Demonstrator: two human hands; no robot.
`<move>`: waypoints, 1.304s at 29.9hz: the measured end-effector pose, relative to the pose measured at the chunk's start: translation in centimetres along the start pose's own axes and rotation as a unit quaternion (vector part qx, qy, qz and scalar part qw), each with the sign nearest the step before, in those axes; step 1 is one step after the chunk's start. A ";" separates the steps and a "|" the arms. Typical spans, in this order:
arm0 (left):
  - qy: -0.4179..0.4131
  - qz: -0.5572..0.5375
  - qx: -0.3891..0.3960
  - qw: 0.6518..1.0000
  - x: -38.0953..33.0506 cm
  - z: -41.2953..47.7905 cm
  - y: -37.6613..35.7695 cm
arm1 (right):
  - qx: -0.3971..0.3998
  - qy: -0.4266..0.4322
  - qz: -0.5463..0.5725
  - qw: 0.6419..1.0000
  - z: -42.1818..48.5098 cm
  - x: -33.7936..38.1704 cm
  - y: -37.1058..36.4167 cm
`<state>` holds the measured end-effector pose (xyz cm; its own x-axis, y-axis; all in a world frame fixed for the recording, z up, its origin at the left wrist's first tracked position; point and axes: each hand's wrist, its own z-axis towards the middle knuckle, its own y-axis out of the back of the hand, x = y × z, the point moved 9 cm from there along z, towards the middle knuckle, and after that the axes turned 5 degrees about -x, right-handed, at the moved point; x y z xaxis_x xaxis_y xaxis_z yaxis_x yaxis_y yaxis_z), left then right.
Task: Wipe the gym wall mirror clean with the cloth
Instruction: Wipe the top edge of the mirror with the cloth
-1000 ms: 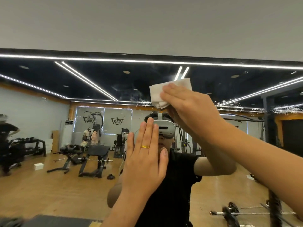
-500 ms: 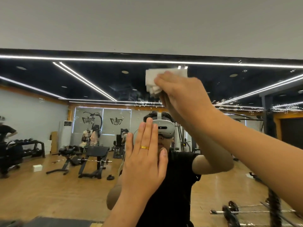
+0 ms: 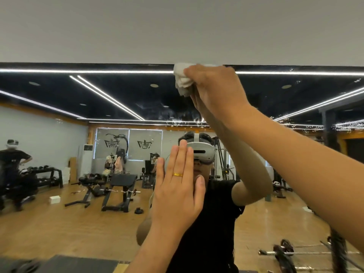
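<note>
Cloth (image 3: pixel 183 80), bunched in the curled fingers of the right hand (image 3: pixel 214 89), presses the mirror (image 3: pixel 59 91) at its top edge, while the left hand (image 3: pixel 177 194) lies flat with straight fingers, probably for support.

The mirror (image 3: pixel 78 95) is filling the lower three quarters of the frame, and the wall (image 3: pixel 177 26) is running above it across the top. Your right hand (image 3: pixel 214 89) is gripping the cloth (image 3: pixel 182 80) against the mirror's top edge at upper centre, with the cloth sticking out to the hand's left. Your left hand (image 3: pixel 177 194) is lying flat against the glass at lower centre, below the right hand. A bench (image 3: pixel 120 186) is showing reflected at centre left, and a barbell (image 3: pixel 285 251) at lower right.
</note>
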<state>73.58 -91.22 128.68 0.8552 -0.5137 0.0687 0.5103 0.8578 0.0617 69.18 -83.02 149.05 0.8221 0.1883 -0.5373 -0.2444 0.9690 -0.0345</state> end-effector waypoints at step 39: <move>-0.015 -0.073 -0.037 0.997 -0.3 8.8 3.6 | 0.097 -0.101 0.194 0.971 -12.0 -1.7 4.3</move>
<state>74.34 -88.07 137.68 0.7683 -0.6333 0.0934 0.6360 0.7717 0.0000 60.56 -81.05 139.73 0.7763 0.5542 -0.3004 -0.4712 0.8267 0.3074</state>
